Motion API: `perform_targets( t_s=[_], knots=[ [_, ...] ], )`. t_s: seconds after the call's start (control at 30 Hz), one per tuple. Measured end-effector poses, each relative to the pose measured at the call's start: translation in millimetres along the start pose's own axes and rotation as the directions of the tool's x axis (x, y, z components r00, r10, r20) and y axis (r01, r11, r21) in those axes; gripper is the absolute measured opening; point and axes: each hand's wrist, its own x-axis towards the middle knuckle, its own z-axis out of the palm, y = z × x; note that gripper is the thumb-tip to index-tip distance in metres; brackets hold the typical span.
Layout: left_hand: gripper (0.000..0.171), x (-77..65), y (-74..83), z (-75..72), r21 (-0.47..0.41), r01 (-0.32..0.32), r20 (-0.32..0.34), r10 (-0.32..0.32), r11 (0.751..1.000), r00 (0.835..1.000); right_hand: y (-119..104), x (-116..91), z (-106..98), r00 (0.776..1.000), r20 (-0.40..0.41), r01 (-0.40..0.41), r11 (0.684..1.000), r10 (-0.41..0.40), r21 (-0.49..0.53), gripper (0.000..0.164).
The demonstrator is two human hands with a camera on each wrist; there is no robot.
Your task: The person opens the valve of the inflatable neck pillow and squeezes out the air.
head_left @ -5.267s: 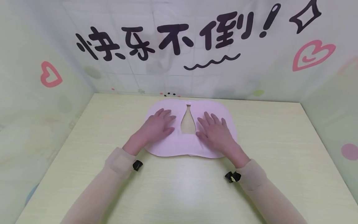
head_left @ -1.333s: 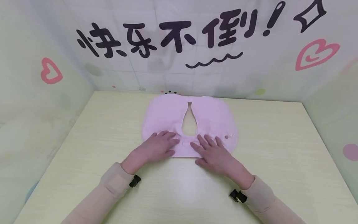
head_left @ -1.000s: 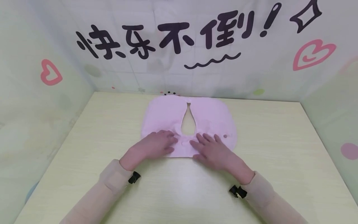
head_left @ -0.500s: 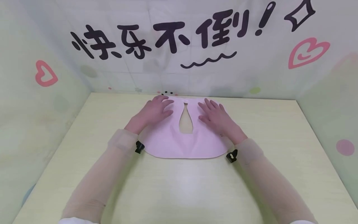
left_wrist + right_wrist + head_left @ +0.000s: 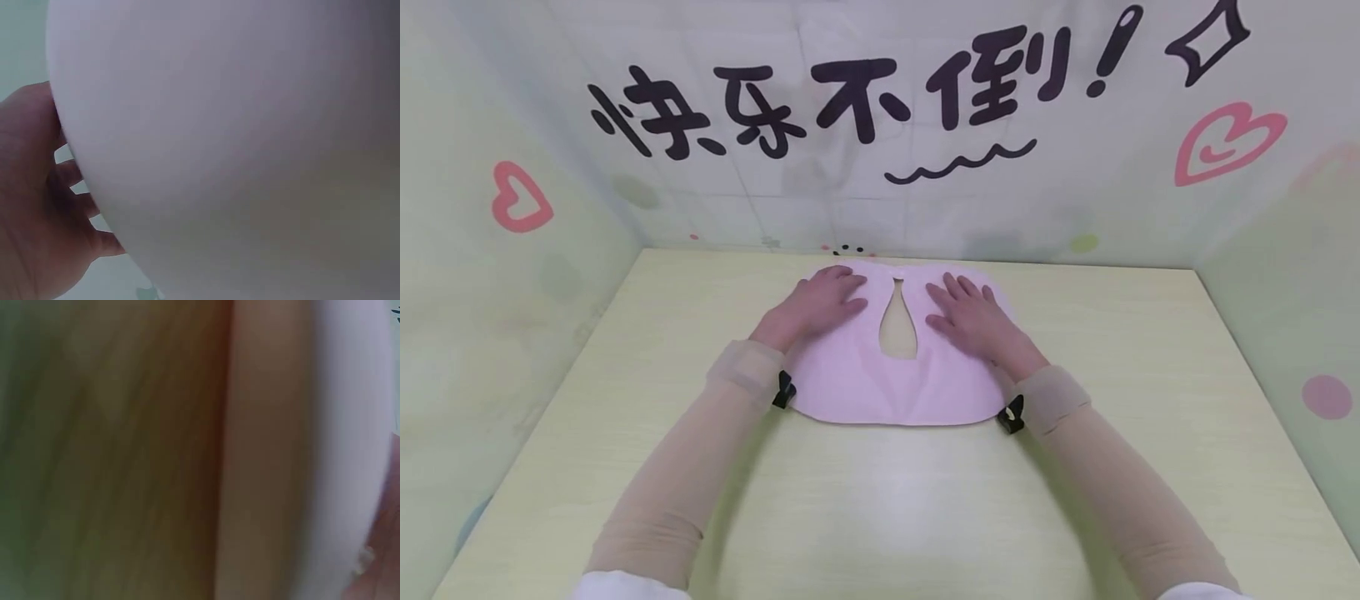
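Observation:
A pink inflatable U-shaped neck pillow (image 5: 895, 396) lies on the table near the back wall, a teardrop opening in its middle. On its far left part rests my left hand (image 5: 820, 304), fingers spread and palm down. My right hand (image 5: 976, 321) lies the same way on the far right part, fingertips just right of the opening. In the left wrist view the pillow (image 5: 212, 119) bulges large, with my left hand (image 5: 37, 200) past its edge. The right wrist view is blurred close to the pillow; a small clear valve (image 5: 364, 559) shows beside my right hand (image 5: 384, 550).
The pale wooden table (image 5: 895, 508) reaches back to a printed fabric wall (image 5: 790, 217) with large black characters. Similar fabric walls stand at the left and right. A black strap piece (image 5: 785, 390) hangs at my left cuff, another (image 5: 1012, 415) at the right.
Both hands have gone from the pillow's middle to its near edge, then to its far part, and last slid slightly back toward me. The near part looks flatter and creased than a second ago.

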Motion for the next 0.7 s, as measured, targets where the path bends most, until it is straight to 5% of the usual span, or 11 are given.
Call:
perform_targets(
  t_s=[0.5, 0.7],
  knots=[
    [0.063, -0.1, -6.2, 4.2, -0.028, 0.004, 0.031, -0.003, 1.0, 1.0, -5.0, 1.0, 0.8, 0.998, 0.065, -0.017, 1.0, 0.018, -0.008, 0.064],
    [0.067, 1.7, -2.4, 1.3, 0.03, 0.016, 0.001, -0.017, 0.999, 1.0, -5.6, 2.3, -8.3, 1.0, -0.021, -0.018, 0.999, 0.017, -0.034, 0.066]
  ],
)
